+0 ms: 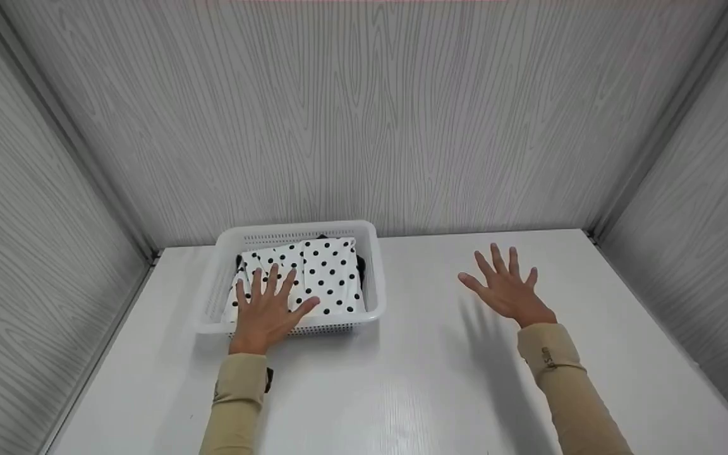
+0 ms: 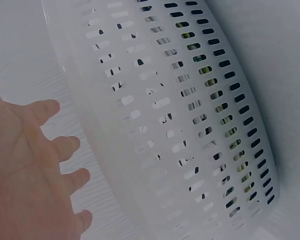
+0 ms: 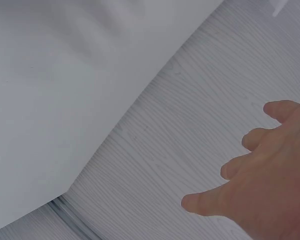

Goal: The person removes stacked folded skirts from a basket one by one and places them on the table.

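A white plastic basket (image 1: 373, 272) with slotted sides stands at the back of the table, left of the middle. Folded white cloth with black dots (image 1: 329, 278) lies in it, over darker items that peek out at its edges. My left hand (image 1: 267, 319) is spread above the basket's front rim, fingers straight and holding nothing. In the left wrist view, the basket's slotted wall (image 2: 165, 115) fills the middle, and bits of green and yellow show through the slots. My right hand (image 1: 506, 291) hovers over the right part of the table, fingers spread, with nothing in it.
The white table (image 1: 414, 379) runs back to a grey wood-grain wall (image 1: 364, 114). Similar panels (image 1: 711, 253) close off both sides. Beneath the right arm, a shadow (image 1: 497, 366) falls on the tabletop.
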`<state>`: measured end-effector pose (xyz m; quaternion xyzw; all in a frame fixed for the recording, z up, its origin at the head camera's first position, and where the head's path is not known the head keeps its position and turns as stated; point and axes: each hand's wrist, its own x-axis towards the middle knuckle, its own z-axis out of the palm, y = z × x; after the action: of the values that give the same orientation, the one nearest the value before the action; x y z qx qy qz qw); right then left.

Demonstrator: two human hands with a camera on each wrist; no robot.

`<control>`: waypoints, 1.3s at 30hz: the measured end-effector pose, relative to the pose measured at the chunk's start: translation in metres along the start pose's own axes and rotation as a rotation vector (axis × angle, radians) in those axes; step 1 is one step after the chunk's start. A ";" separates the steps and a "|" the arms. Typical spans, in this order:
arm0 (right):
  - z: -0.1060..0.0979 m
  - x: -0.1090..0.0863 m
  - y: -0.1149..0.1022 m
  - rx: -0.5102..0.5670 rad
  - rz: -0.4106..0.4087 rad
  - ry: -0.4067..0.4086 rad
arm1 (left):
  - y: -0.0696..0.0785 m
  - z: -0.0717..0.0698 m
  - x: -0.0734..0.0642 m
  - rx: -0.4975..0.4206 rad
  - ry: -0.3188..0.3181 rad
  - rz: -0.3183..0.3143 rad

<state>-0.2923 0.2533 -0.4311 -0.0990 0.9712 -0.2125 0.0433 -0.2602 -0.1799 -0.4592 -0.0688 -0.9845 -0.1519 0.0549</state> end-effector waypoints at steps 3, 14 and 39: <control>0.001 0.000 0.000 0.006 0.005 -0.003 | 0.000 0.000 0.000 0.013 0.003 0.003; 0.003 0.015 -0.021 0.056 -0.212 0.359 | -0.004 -0.005 0.000 0.144 0.235 0.095; 0.059 0.051 -0.130 0.405 -0.325 0.283 | -0.038 0.000 -0.003 0.008 0.188 0.006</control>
<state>-0.3115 0.1028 -0.4317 -0.2122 0.8767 -0.4179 -0.1082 -0.2634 -0.2156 -0.4707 -0.0568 -0.9754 -0.1536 0.1478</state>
